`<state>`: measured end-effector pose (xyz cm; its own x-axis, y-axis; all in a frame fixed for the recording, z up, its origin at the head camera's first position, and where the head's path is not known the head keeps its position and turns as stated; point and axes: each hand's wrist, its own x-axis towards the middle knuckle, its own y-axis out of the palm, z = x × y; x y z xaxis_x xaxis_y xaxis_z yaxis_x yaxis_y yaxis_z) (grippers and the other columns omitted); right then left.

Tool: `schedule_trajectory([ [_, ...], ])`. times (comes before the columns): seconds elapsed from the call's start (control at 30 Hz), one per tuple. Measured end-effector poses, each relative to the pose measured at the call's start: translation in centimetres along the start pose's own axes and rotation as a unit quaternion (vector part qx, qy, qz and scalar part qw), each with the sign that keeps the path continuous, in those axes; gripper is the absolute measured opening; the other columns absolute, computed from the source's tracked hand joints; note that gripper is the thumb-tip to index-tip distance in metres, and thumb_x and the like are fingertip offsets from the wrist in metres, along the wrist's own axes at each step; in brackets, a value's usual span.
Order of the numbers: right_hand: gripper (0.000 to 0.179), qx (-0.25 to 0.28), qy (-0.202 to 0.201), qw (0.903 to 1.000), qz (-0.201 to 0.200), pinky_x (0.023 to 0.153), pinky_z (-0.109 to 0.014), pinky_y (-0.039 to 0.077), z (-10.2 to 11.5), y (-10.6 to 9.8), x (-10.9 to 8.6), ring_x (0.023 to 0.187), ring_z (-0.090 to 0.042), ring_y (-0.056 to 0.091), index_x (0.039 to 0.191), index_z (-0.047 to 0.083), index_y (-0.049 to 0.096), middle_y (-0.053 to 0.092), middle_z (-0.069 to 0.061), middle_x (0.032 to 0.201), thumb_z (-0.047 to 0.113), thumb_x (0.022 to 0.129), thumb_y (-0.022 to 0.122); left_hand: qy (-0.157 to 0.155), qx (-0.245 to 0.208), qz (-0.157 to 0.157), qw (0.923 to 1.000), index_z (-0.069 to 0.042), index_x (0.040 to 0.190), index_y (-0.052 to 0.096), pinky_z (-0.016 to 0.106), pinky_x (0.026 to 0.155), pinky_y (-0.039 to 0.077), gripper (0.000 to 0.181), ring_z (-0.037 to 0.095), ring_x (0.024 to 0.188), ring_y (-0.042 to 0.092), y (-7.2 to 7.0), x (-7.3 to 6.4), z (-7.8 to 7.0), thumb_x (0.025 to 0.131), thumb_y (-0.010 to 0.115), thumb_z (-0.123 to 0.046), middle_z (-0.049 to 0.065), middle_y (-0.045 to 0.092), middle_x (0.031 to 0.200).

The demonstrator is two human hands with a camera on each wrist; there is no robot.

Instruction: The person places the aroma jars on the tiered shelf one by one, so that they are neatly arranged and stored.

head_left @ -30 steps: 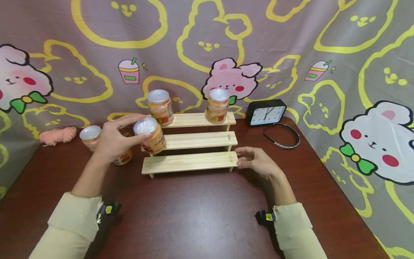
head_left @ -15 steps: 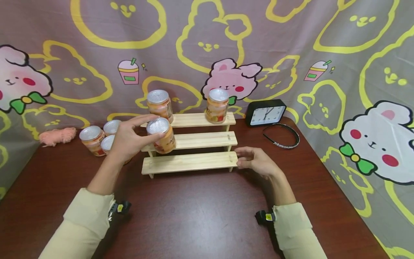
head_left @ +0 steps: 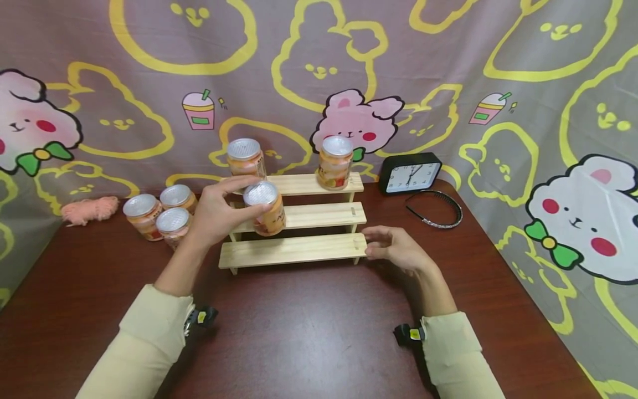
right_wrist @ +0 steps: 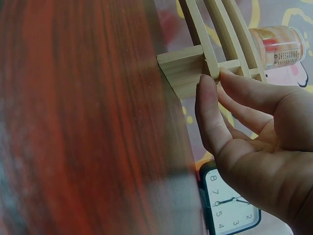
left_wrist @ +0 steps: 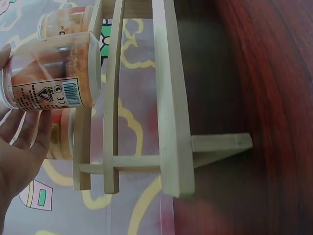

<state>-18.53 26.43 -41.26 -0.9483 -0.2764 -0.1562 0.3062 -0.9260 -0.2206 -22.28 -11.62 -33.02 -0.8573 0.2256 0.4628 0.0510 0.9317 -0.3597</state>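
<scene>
My left hand (head_left: 217, 213) grips an orange printed can (head_left: 271, 218) with a silver lid, fingers and thumb around its sides. The can is upright in front of the middle tier of a three-step wooden shelf (head_left: 294, 252). In the left wrist view the can (left_wrist: 54, 73) shows a barcode and appears clear of the boards. My right hand (head_left: 396, 249) pinches the right end of the lowest board, thumb and fingertips at its corner in the right wrist view. Two similar cans stand on the top tier, one at the left (head_left: 245, 160) and one at the right (head_left: 335, 166).
Three more cans (head_left: 143, 216) stand together on the dark wooden table (head_left: 309, 332), left of the shelf. Behind them lies pink yarn (head_left: 89, 210). A black clock (head_left: 412, 173) and a headband (head_left: 438, 221) are at the right. A patterned cloth (head_left: 279, 72) hangs behind.
My left hand has carried the can rightward, from the shelf's left end to farther along the middle tier. The cans on the table have come into fuller view. My right hand stays in place.
</scene>
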Motion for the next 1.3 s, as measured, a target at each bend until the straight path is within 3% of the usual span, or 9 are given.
schedule_trajectory([
  [0.13,0.049,0.0,0.001,1.0,0.002,0.084,-0.032,0.058,0.0,0.0,0.0,0.106,-0.026,0.064,0.138,-0.016,0.048,0.056,-0.033,0.131,-0.01,0.093,0.065,0.0,0.012,0.003,0.9999,-0.002,0.12,0.074,0.032,0.08,0.053,0.046,0.019,0.101,0.061,0.4,0.2,0.0,0.077,0.089,-0.007,0.009,0.068,0.127],
  [0.33,0.048,-0.006,0.001,1.0,-0.003,0.083,-0.032,0.059,-0.1,-0.1,0.1,0.105,-0.024,0.064,0.138,-0.015,0.05,0.057,-0.031,0.131,-0.01,0.092,0.065,0.021,0.009,0.007,0.9997,-0.001,0.119,0.074,0.039,0.095,0.047,0.046,0.019,0.118,0.058,1.2,0.9,0.1,0.076,0.09,-0.007,0.011,0.071,0.12],
  [0.53,0.048,0.0,0.0,1.0,-0.002,0.084,-0.032,0.058,0.0,0.0,0.0,0.105,-0.025,0.064,0.137,-0.016,0.049,0.056,-0.033,0.131,-0.01,0.092,0.065,0.023,0.006,0.012,0.9996,0.0,0.119,0.073,0.044,0.103,0.042,0.046,0.024,0.117,0.059,2.1,1.4,0.0,0.076,0.09,-0.006,0.014,0.071,0.119],
  [0.7,0.048,0.004,-0.003,1.0,-0.003,0.084,-0.031,0.058,0.1,0.0,0.0,0.105,-0.025,0.064,0.137,-0.017,0.049,0.056,-0.033,0.131,-0.011,0.092,0.065,0.017,0.0,0.016,0.9997,0.0,0.121,0.073,0.038,0.093,0.048,0.048,0.022,0.114,0.059,2.8,1.7,-0.1,0.076,0.09,-0.008,0.013,0.069,0.124],
  [0.93,0.049,0.011,-0.006,0.9999,0.001,0.083,-0.032,0.058,-0.1,-0.1,-0.1,0.105,-0.024,0.064,0.138,-0.016,0.048,0.055,-0.033,0.131,-0.011,0.092,0.065,0.048,-0.017,0.015,0.9986,0.001,0.119,0.073,0.037,0.088,0.048,0.047,0.022,0.11,0.061,4.0,2.3,-0.1,0.076,0.09,-0.007,0.013,0.07,0.123],
  [1.07,0.049,0.013,-0.007,0.9999,0.001,0.083,-0.031,0.058,-0.2,-0.1,0.0,0.104,-0.023,0.064,0.137,-0.017,0.048,0.056,-0.033,0.131,-0.011,0.091,0.065,0.033,-0.02,0.016,0.9991,-0.001,0.12,0.073,0.029,0.08,0.052,0.049,0.022,0.107,0.063,4.7,2.5,-0.4,0.076,0.091,-0.01,0.011,0.069,0.125],
  [1.3,0.05,0.012,-0.005,0.9999,0.002,0.083,-0.031,0.058,0.0,-0.1,-0.1,0.104,-0.024,0.064,0.137,-0.017,0.048,0.055,-0.033,0.131,-0.011,0.091,0.065,0.029,-0.013,0.018,0.9993,0.001,0.121,0.072,0.042,0.098,0.05,0.051,0.025,0.118,0.061,5.8,2.7,-0.8,0.075,0.092,-0.011,0.013,0.069,0.125],
])
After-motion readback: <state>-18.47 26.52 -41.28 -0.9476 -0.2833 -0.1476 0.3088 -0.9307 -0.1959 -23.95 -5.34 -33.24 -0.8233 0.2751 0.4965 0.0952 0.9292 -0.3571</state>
